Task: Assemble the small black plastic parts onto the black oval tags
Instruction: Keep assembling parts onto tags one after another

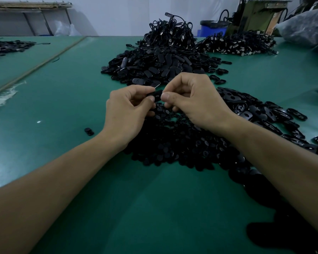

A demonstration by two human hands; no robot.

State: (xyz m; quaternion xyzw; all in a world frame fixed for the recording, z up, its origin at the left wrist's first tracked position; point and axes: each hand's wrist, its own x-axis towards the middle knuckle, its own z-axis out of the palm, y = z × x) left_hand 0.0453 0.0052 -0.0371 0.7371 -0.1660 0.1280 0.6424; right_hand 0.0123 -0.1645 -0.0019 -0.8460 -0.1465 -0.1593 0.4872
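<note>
My left hand (128,109) and my right hand (191,99) meet above the green table, both pinching one black oval tag (157,94) between thumb and fingers. A thin light pin sticks up from the tag at its far edge. Whether a small part sits between my right fingertips is hidden. Under my hands lies a heap of small black plastic parts (173,143). A large mound of black oval tags (154,66) rises just beyond my hands. More flat tags with holes (255,110) spread out on the right.
A pile of black cords with metal ends (237,44) lies at the back right, near a blue bin (211,28) and a filled plastic bag (305,24). Another dark pile (4,47) sits far left. One loose black part (89,131) rests left of my left wrist.
</note>
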